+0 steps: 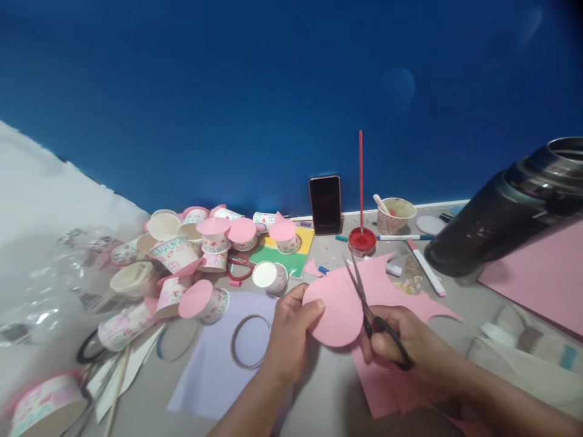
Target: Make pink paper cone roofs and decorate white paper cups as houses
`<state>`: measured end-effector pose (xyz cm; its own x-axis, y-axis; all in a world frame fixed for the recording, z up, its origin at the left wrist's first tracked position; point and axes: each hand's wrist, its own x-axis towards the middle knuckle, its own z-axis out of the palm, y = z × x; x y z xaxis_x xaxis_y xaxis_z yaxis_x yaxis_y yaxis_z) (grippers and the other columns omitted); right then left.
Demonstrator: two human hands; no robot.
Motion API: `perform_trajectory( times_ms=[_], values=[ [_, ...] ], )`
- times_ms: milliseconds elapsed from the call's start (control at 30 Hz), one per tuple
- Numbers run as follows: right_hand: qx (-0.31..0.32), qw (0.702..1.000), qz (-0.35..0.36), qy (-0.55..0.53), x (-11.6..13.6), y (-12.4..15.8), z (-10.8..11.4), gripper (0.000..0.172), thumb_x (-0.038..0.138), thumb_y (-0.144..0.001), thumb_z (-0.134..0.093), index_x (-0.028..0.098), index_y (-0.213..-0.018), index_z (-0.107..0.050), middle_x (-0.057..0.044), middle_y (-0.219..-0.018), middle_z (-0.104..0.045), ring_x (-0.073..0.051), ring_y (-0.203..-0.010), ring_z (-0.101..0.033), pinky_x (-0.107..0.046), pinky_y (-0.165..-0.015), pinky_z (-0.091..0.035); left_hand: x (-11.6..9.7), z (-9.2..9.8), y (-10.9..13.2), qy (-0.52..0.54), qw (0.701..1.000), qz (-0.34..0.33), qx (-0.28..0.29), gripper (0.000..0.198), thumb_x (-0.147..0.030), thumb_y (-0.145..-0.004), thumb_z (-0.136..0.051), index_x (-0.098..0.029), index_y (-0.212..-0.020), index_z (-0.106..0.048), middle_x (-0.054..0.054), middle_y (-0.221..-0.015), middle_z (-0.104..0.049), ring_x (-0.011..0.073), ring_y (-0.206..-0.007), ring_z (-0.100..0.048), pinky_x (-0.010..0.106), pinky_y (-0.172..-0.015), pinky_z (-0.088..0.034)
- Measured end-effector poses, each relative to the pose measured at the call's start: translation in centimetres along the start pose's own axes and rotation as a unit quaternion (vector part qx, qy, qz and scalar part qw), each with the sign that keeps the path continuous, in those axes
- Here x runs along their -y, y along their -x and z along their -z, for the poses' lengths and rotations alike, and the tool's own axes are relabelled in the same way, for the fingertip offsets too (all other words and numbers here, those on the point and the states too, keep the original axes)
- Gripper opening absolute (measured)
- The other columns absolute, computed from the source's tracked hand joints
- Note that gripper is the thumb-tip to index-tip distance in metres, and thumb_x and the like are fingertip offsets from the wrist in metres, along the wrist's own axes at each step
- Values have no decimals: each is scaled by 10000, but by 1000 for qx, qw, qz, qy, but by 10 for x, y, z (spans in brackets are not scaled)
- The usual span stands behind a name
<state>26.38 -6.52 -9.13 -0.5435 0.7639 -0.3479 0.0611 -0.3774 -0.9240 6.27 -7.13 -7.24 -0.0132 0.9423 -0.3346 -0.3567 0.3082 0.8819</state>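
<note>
My left hand [294, 325] pinches a rounded pink paper piece [339, 312] at its left edge, thumb on top. In my right hand [401, 334] is a pair of scissors [362, 291] with dark handles, its blades pointing up and away along the right edge of the paper piece. The blades look slightly apart. Behind and below them lies a larger pink paper sheet [382, 282] with curved cut-outs. Further pink paper scraps [387, 388] lie under my right hand.
Several printed paper cups [173, 255] with pink paper discs crowd the left. A lilac sheet [214, 364] carries a tape ring [234, 343]. A phone [325, 206] leans on the blue wall. A red paint pot [363, 243], markers [426, 267] and a tall dark flask [501, 206] stand right.
</note>
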Motion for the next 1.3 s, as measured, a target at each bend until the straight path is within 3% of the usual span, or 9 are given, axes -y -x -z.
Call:
perform_trajectory(
  times_ms=[167,300,500,667,967,1300],
  values=[
    [79,996,29,24,-3,-2,20,532,673,-774,-723,145,-836,-706,-33,-631,-644,-147,-574,-501,-255,-550,-369,-14,13,1,-7,1000,27,-1,340,-293,-595,-869,-181,-675,-558,-30,-591,-592,99,-508,-504,215,-512,-381],
    [97,994,29,35,-6,-1,24,654,774,-727,-732,127,-816,-732,-30,-616,-610,-147,-580,-486,-261,-563,-379,-23,17,1,-6,999,32,-4,345,-277,-564,-916,-170,-725,-631,-25,-623,-628,101,-528,-536,207,-513,-417],
    [94,994,23,52,-6,1,15,665,785,-700,-746,124,-779,-745,-46,-661,-643,-154,-601,-510,-247,-549,-376,-23,16,5,-55,998,14,-25,369,-386,-626,-914,-118,-844,-784,59,-766,-735,164,-681,-642,257,-635,-516],
    [101,994,26,42,-8,0,11,584,725,-728,-744,142,-755,-725,-41,-653,-660,-153,-587,-544,-240,-530,-387,-25,13,9,-54,997,40,-46,359,-354,-547,-914,-119,-769,-757,41,-680,-701,150,-589,-604,254,-560,-488],
    [122,992,3,8,-10,1,10,650,781,-677,-766,137,-711,-690,-11,-568,-611,-123,-516,-509,-226,-509,-369,-25,10,12,-54,995,53,-62,314,-301,-534,-879,-140,-728,-692,-10,-600,-616,129,-535,-562,244,-514,-475],
    [122,993,-6,2,-13,1,10,670,794,-649,-794,136,-706,-676,-4,-560,-607,-115,-511,-494,-225,-501,-348,-26,6,15,-30,996,50,-67,323,-302,-520,-898,-139,-712,-697,9,-629,-670,137,-549,-586,243,-500,-496]
  ],
)
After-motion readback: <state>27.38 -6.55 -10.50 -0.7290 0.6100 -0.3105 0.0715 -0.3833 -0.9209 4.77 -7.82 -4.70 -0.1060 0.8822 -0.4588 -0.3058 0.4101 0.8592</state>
